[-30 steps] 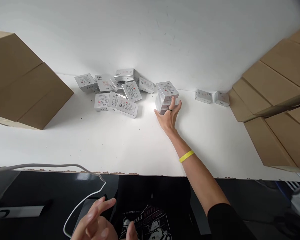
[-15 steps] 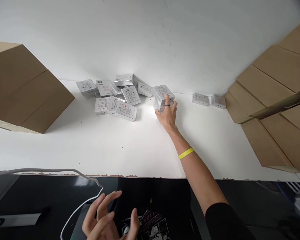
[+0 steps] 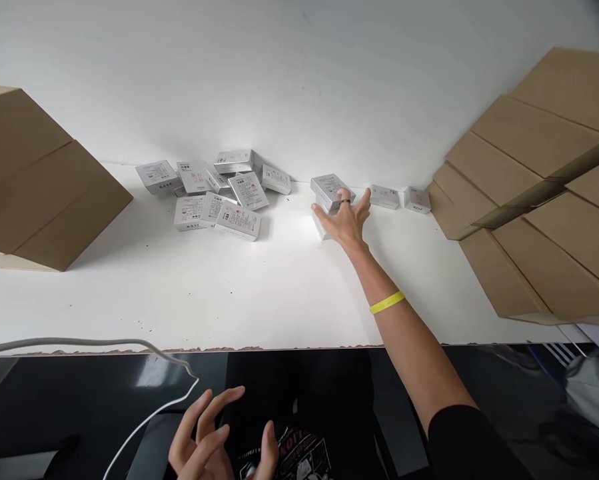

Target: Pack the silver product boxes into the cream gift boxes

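Note:
My right hand (image 3: 348,220) reaches over small silver-white printed cartons near the back of the white table. Its fingers are spread, with the thumb at the near left and a ringed finger at the right edge of the upper carton (image 3: 328,187). Part of a lower carton (image 3: 321,228) shows beneath the thumb; the rest is hidden by the hand. My left hand (image 3: 212,437) hangs in front of the table edge, fingers apart, holding nothing that I can see. Left of the right hand lies a loose pile of several similar cartons (image 3: 248,191).
Brown cardboard boxes stand at the left (image 3: 44,193) and right (image 3: 539,247). Two more cartons, one (image 3: 384,197) and another (image 3: 417,200), lie along the wall. A white cable (image 3: 152,423) hangs over the chipped table edge (image 3: 214,349).
My right hand has spread its fingers and moved slightly right relative to the pile, and the upper carton has shifted right too. The view has turned a little right; my left hand stays low.

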The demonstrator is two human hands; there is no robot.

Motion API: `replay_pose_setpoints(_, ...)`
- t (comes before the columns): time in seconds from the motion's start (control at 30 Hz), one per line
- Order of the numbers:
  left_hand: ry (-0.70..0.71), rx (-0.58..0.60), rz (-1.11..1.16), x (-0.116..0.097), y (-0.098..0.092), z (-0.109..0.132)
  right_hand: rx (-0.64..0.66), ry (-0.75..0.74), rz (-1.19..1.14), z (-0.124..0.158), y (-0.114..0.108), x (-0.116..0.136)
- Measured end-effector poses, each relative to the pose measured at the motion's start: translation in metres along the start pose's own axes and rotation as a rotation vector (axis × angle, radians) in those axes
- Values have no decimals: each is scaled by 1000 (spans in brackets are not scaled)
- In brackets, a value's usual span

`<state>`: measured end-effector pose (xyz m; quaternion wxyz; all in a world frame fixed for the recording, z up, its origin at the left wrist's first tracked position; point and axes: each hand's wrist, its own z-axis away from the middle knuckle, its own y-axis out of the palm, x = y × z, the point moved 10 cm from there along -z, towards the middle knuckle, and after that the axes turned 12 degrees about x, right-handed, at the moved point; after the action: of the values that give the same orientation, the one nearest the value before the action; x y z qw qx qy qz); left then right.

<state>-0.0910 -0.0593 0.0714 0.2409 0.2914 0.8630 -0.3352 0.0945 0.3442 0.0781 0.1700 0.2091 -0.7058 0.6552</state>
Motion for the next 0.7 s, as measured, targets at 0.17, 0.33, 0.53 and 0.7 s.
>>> replay_pose_setpoints(0.17, -6, 2, -31, -1, -2, 1, -9, -70, 6, -15, -19, 19)
replay_pose_setpoints(0.33, -3, 21, -57, 3, -6, 10, -91, -95, 24, 9, -29, 21)
replay_pose_setpoints(0.53, 52, 25, -106, -6, -8, 7, -71, -133, 27, 34, -38, 24)
replay_pose_setpoints(0.7, 91, -50, -97, -14, -9, 3, -58, -228, 46, 102, -53, 11)
